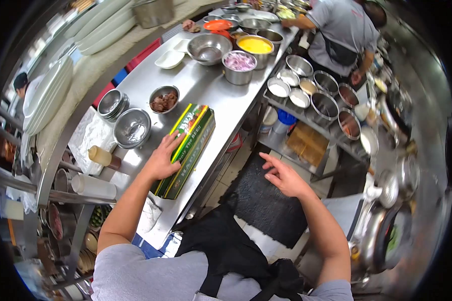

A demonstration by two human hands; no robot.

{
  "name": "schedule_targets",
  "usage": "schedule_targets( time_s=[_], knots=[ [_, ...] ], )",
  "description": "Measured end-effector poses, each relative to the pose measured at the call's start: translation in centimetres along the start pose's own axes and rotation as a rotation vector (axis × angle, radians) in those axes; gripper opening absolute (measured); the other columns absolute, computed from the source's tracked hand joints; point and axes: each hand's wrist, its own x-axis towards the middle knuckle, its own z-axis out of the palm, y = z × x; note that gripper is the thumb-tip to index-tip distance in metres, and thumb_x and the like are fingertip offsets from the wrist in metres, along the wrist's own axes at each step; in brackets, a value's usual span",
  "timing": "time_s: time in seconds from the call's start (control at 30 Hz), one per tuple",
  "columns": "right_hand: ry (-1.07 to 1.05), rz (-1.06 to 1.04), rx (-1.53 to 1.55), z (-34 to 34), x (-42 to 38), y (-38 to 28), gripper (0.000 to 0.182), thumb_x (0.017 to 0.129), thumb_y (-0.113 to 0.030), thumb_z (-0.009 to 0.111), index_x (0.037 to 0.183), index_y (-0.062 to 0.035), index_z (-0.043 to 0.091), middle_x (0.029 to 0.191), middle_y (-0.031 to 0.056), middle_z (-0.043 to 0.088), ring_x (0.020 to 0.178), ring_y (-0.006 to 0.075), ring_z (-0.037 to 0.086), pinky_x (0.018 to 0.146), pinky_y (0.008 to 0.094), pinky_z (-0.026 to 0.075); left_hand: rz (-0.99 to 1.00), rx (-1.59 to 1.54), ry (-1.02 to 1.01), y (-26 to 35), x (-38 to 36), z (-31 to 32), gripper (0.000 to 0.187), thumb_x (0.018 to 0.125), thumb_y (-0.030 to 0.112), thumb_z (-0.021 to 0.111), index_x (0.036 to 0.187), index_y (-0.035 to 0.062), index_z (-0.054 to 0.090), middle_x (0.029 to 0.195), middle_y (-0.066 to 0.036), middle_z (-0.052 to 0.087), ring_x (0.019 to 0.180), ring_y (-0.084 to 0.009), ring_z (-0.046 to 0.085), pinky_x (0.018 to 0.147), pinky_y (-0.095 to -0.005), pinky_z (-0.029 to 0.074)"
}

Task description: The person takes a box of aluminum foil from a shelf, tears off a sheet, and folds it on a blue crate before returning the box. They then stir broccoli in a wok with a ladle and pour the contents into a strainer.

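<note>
1. Box (193,145) lies on the steel table (135,80), close to the table's edge.
2. The left hand (163,159) is on the box, its fingers spread and relaxed, touching the top but not closed around it.
3. The right hand (285,175) is in the air above the black mat (261,205), released, with fingers loosely apart.
4. Near the box are a bowl (151,100) with meat (164,102) and a bottle (103,156).

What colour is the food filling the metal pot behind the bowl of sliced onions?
The food is bright yellow, seen best in the head view.
</note>
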Motion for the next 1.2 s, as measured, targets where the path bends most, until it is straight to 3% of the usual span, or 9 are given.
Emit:
schedule_targets(
  time_s=[0.13, 0.2, 0.3, 0.43, 0.67, 0.73, 0.8, 1.07, 1.2],
  knots=[
    [-0.041, -0.233, -0.189, -2.6, 9.3, -6.7, 0.076, 0.084, -0.012, 0.072, 0.151, -0.0179, 0.037, 0.129, 0.0145, 0.054, 0.105, 0.0286, 0.062, 0.094, 0.0413, 0.051, -0.064, -0.096, -0.008, 0.2, 0.0, -0.8, 0.092, 0.07, 0.019, 0.064, 0.155, 0.0267, 0.03, 0.162, -0.01, 0.025, 0.147, -0.0411, 0.024, 0.112, -0.0581, 0.033],
    [-0.015, -0.533, -0.457, -1.6, 15.1, -7.3, 0.08, 0.081, -0.014, 0.075, 0.151, -0.0206, 0.037, 0.137, 0.015, 0.05, 0.12, 0.0339, 0.055, 0.101, 0.0433, 0.048, -0.115, -0.12, -0.039, 0.5, 0.0, -1.3, 0.093, 0.065, 0.019, 0.062, 0.154, 0.0215, 0.034, 0.161, -0.011, 0.028, 0.148, -0.0411, 0.022, 0.115, -0.0568, 0.028],
    [-0.173, -0.591, -0.711, 0.7, 23.4, -8.5, 0.083, 0.076, -0.018, 0.08, 0.149, -0.0277, 0.041, 0.15, 0.0169, 0.038, 0.136, 0.0384, 0.042, 0.108, 0.0468, 0.043, -0.13, -0.166, -0.03, -0.5, 0.2, -1.6, 0.095, 0.064, 0.019, 0.064, 0.154, 0.0225, 0.034, 0.162, -0.009, 0.027, 0.149, -0.0402, 0.021, 0.112, -0.0592, 0.029],
    [-0.458, -0.717, -0.808, 1.5, 30.5, -9.9, 0.078, 0.075, -0.025, 0.081, 0.145, -0.0269, 0.046, 0.149, 0.018, 0.04, 0.134, 0.0369, 0.045, 0.106, 0.0457, 0.046, -0.16, -0.247, -0.018, -0.9, -0.1, -1.0, 0.094, 0.063, 0.019, 0.066, 0.152, 0.0221, 0.037, 0.161, -0.011, 0.028, 0.148, -0.0407, 0.024, 0.112, -0.057, 0.029],
    [-0.51, -0.82, -0.982, 1.0, 31.6, -12.4, 0.065, 0.08, -0.035, 0.076, 0.14, -0.0281, 0.053, 0.143, 0.0093, 0.047, 0.125, 0.032, 0.052, 0.094, 0.0426, 0.054, -0.158, -0.367, 0.104, -1.1, -2.9, -1.8, 0.091, 0.067, 0.025, 0.074, 0.151, 0.0231, 0.039, 0.16, -0.022, 0.023, 0.146, -0.0397, 0.026, 0.112, -0.0542, 0.032],
    [-0.509, -0.876, -1.005, 1.1, 31.7, -12.1, 0.064, 0.08, -0.037, 0.075, 0.14, -0.0283, 0.053, 0.14, 0.0094, 0.049, 0.122, 0.031, 0.054, 0.09, 0.0425, 0.056, -0.472, -0.279, -0.095, -0.4, -5.3, -2.4, 0.091, 0.068, 0.026, 0.075, 0.151, 0.0215, 0.039, 0.161, -0.021, 0.02, 0.145, -0.0421, 0.028, 0.112, -0.0518, 0.035],
    [-0.435, -0.926, -0.99, 1.3, 31.9, -11.2, 0.064, 0.08, -0.037, 0.076, 0.139, -0.0286, 0.054, 0.137, 0.0096, 0.051, 0.121, 0.0307, 0.055, 0.088, 0.0428, 0.056, -0.527, -0.293, -0.079, 0.1, -7.1, -2.6, 0.094, 0.067, 0.025, 0.075, 0.152, 0.0213, 0.036, 0.16, -0.023, 0.022, 0.143, -0.0439, 0.031, 0.112, -0.0528, 0.036],
    [-0.331, -1.104, -0.774, 1.8, 32.2, -8.9, 0.056, 0.079, -0.031, 0.077, 0.132, -0.0241, 0.061, 0.127, 0.0119, 0.058, 0.112, 0.0329, 0.058, 0.08, 0.0426, 0.057, -0.61, -0.167, 0.052, 2.1, -7.6, -0.5, 0.093, 0.065, 0.02, 0.075, 0.15, 0.0273, 0.039, 0.155, -0.026, 0.03, 0.14, -0.0445, 0.035, 0.108, -0.0678, 0.031],
    [-0.37, -1.068, -0.767, 2.0, 32.6, -7.9, 0.055, 0.08, -0.03, 0.076, 0.132, -0.0238, 0.062, 0.13, 0.013, 0.054, 0.117, 0.0349, 0.052, 0.08, 0.044, 0.057, -0.661, -0.089, 0.118, 3.5, -7.5, 0.7, 0.095, 0.062, 0.018, 0.078, 0.149, 0.0261, 0.041, 0.155, -0.022, 0.03, 0.141, -0.0407, 0.032, 0.108, -0.068, 0.026]
  ],
)
